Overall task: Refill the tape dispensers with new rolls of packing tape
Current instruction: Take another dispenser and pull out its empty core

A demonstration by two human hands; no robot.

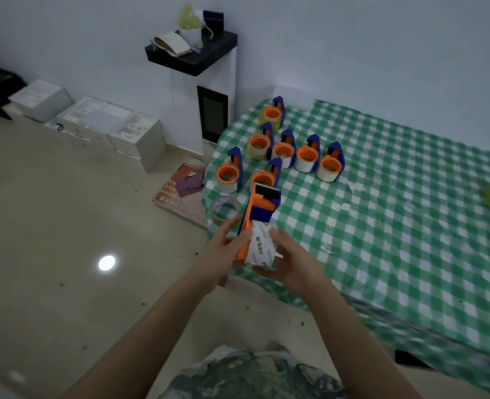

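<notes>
Item: blue-and-orange tape dispenser [262,210], held above the near edge of the green-checked table [396,211], cutter end pointing away. Left hand [220,251]: fingers curled round its orange side. Right hand [291,262]: thumb and fingers closed on the white wrapped tape roll [259,250] at its near end. Beside it: one loose clear roll [224,211]. Behind: seven loaded dispensers [307,155], upright.

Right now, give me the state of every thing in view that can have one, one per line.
Held dispenser, in the air, cutter end pointing away, gripped by left hand.
White roll, against the dispenser's orange hub, held by right hand; seating unclear.
Seven standing dispensers, upright on the tablecloth, each loaded with a roll.
Loose roll, lying flat at the tablecloth's edge, in no dispenser.
</notes>
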